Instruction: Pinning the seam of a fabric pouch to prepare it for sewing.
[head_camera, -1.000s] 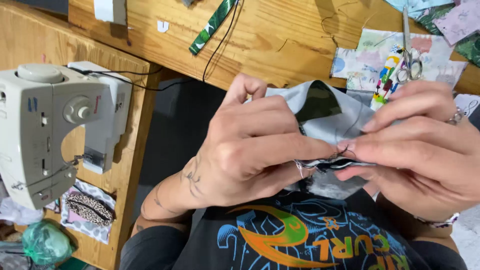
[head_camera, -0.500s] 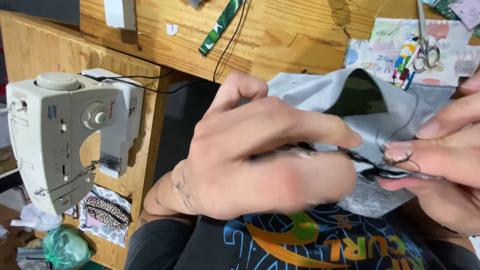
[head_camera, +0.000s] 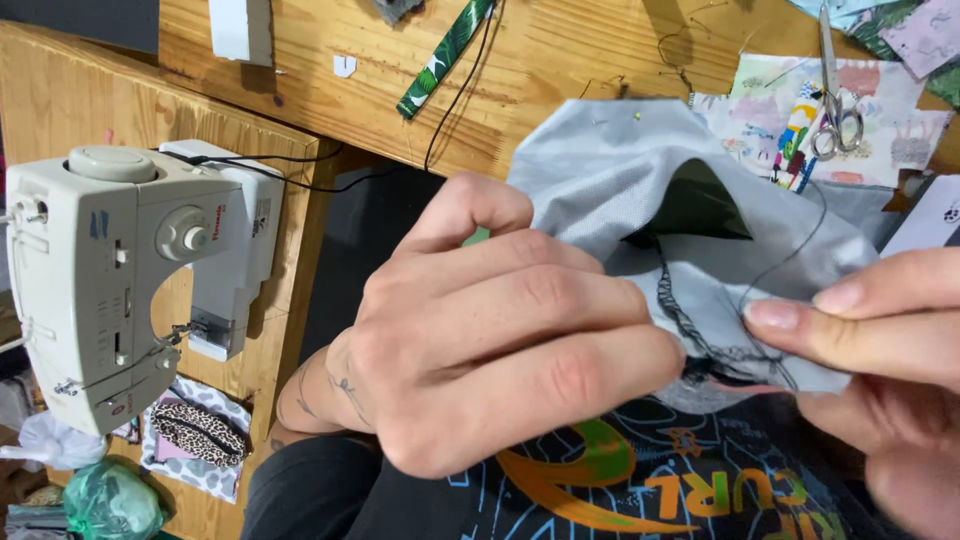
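Two hands hold one piece of grey fabric (head_camera: 640, 190) up close over the lap, in front of the tabletop (head_camera: 560, 70). It is folded into a pouch whose dark opening gapes at the top; what lies inside cannot be told. Black thread (head_camera: 700, 330) runs along its lower seam. The left hand (head_camera: 490, 340) is curled narrow, its fingers closed over the fabric's left edge. The right hand (head_camera: 880, 350) pinches the right corner between fingertips. On the tabletop behind lie scissors (head_camera: 835, 110) on patterned cloth scraps (head_camera: 770, 90) and a green printed strap (head_camera: 445, 55). A white sewing machine (head_camera: 110, 280) stands well apart on the left.
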